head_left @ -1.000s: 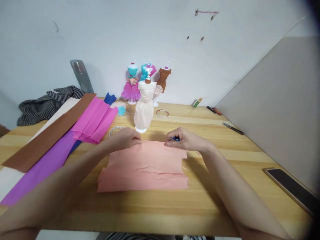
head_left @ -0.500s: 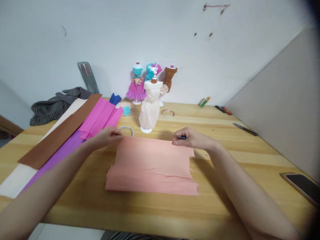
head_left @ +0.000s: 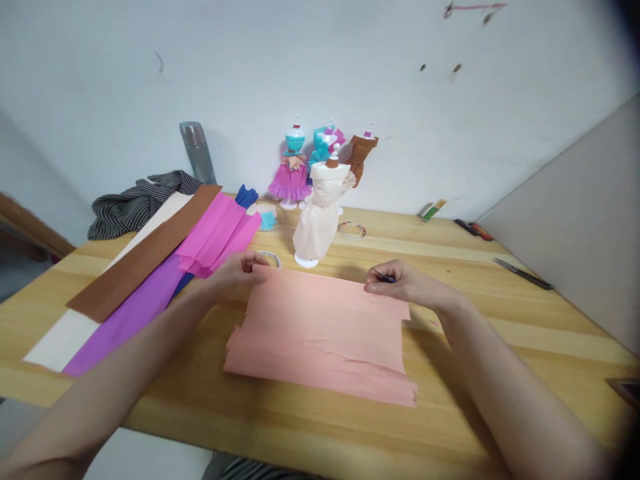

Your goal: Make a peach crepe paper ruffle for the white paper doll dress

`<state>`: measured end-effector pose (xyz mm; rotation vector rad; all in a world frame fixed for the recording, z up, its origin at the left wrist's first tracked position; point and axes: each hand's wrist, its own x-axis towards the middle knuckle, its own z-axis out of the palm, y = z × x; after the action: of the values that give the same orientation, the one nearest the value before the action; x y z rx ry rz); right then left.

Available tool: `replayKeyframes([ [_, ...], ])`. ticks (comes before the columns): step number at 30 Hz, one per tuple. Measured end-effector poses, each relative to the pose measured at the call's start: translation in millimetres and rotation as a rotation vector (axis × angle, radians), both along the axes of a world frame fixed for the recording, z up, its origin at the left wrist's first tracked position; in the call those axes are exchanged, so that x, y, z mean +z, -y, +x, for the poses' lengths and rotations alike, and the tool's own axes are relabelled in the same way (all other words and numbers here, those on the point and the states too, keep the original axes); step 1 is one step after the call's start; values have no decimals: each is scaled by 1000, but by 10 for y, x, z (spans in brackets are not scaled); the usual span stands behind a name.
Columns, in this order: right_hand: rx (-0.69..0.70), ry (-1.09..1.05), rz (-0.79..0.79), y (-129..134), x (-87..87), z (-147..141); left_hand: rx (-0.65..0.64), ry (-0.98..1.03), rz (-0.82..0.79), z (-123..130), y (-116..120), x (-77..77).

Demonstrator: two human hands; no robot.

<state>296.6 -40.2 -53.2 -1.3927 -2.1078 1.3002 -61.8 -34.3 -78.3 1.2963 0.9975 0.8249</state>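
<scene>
A sheet of peach crepe paper (head_left: 325,320) is held up by its far edge, its near part creased and reaching toward the table's front. My left hand (head_left: 245,270) pinches the far left corner between thumb and fingers. Toward the far right corner, my right hand (head_left: 395,281) grips the same edge, with a small dark tool (head_left: 384,276), possibly scissors, in its fingers. Just beyond the sheet stands a small mannequin in a cream paper dress (head_left: 319,213). A silvery ring (head_left: 270,259) lies behind my left hand.
Brown (head_left: 145,253), pink (head_left: 215,230) and purple paper (head_left: 125,320) lies at left, near a striped cloth (head_left: 143,200) and a bottle (head_left: 198,152). Several dressed mannequins stand by the wall. A bracelet (head_left: 353,229), a green tube (head_left: 433,210) and a knife (head_left: 523,273) lie behind and right.
The view has shifted left, so most things appear further right. The peach sheet is tilted slightly more, its right side lower in view. Both hands keep their hold on it.
</scene>
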Motion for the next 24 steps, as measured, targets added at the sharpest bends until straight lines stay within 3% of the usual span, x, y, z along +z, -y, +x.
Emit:
replayKeyframes([
  [5,-24,-4,-12,6,21,-26,85,-15,34,1,-22,-24],
  [11,-10,-5,-13,20,37,-44,97,-24,9,-52,-36,-47],
  [24,15,-71,61,25,16,-46,67,143,-231,-73,-44,-76],
])
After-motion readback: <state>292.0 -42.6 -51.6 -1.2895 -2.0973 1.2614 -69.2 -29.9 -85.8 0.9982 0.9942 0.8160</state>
